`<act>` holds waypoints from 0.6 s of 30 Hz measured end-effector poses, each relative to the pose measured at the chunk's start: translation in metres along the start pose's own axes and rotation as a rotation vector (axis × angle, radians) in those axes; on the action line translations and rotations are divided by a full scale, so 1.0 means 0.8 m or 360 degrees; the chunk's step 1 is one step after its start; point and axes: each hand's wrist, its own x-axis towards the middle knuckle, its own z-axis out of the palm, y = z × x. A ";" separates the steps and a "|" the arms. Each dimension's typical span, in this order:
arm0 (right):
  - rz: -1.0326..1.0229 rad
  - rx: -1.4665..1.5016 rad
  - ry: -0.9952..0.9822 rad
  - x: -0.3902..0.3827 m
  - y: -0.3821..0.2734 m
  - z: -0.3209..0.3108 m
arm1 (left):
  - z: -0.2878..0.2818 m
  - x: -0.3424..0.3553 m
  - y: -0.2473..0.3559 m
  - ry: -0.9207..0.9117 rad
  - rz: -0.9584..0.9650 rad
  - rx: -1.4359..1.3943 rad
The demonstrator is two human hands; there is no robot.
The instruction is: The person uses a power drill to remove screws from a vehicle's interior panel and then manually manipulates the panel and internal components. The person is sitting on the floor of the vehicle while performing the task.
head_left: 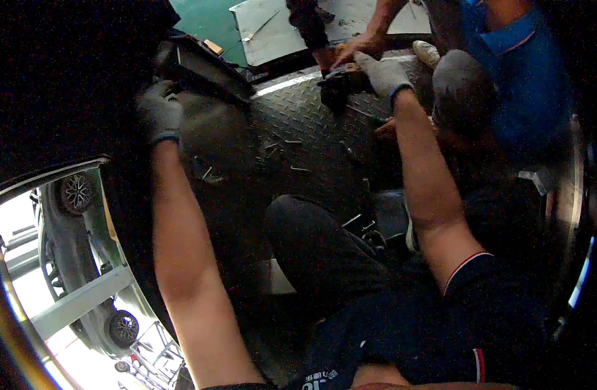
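My left hand [161,112], in a grey knit glove, is raised beside a dark panel [204,71] at the far left. Its fingers are curled; shadow hides what they close on. Farther right, my right hand [384,75], also gloved, is closed at the rear end of a dark cordless power tool [346,81] with a small yellow-orange patch. The tool's front end points left, over the metal floor. A co-worker's bare hand [362,49] reaches in just above the tool, close to my right fingers; whether it touches the tool I cannot tell.
Several loose bolts or pins [298,169] lie on the dark tread-plate floor [292,117]. A co-worker in a blue shirt [532,84] crouches close on the right. A pale panel [266,29] lies at the far edge. Through the left opening, a car [84,260] shows.
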 end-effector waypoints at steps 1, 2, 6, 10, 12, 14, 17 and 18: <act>0.0007 0.0098 -0.0096 -0.016 -0.004 0.002 | -0.006 -0.002 0.003 -0.0038 -0.0006 0.0053; 0.0013 0.0197 -0.0193 -0.032 -0.007 0.002 | -0.007 -0.006 -0.003 -0.0046 -0.0041 -0.0070; -0.0089 0.0695 -0.0145 -0.073 0.001 0.016 | -0.023 -0.006 0.011 0.0084 -0.0030 -0.0282; -0.0211 0.1270 -0.0498 -0.129 -0.033 0.024 | -0.068 -0.051 0.108 0.0382 0.0197 -0.0357; -0.0465 0.1102 -0.0578 -0.116 -0.009 0.033 | -0.059 -0.090 0.174 0.0337 0.0369 -0.0568; -0.0424 0.0937 -0.0728 -0.131 -0.025 0.042 | -0.060 -0.146 0.211 -0.0028 0.0497 -0.0550; -0.0460 0.0803 -0.0946 -0.164 -0.040 0.028 | -0.037 -0.180 0.226 -0.0445 0.0555 -0.0394; -0.0453 0.0727 -0.1083 -0.155 -0.033 0.033 | -0.043 -0.178 0.231 -0.0549 0.0483 -0.0471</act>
